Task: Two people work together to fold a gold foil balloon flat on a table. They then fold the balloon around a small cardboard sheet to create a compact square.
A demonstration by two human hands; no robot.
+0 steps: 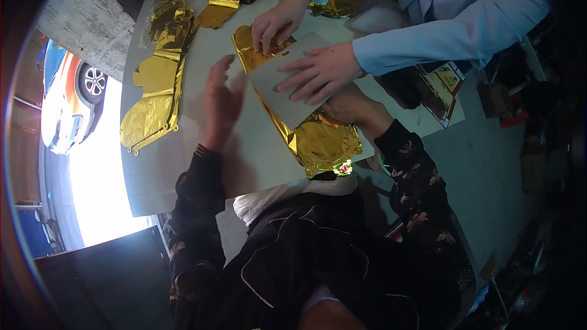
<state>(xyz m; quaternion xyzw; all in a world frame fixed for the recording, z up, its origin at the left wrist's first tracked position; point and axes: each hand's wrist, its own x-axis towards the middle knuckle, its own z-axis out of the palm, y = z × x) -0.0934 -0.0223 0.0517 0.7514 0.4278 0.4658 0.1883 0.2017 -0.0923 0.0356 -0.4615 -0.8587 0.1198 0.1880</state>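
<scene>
A flat gold foil balloon point(327, 142) lies on the table in front of me, its near end at the table's edge. A grey rectangular card point(278, 82) covers its middle. My left hand point(222, 98) is raised left of the card, slightly blurred, fingers apart and holding nothing. My right hand point(350, 105) rests at the card's lower right corner, over the foil. Its fingers are bent and partly hidden, so what they grip cannot be made out. Across from me, a co-worker's hand point(321, 73) presses flat on the card; their other hand point(278, 24) touches the balloon's far end.
More flat gold foil balloons point(160, 79) lie along the table's left side and far edge. The pale table point(202, 177) ends just before my lap. Dark printed sheets or packets point(437, 91) lie at the right. A car point(73, 95) stands outside at the left.
</scene>
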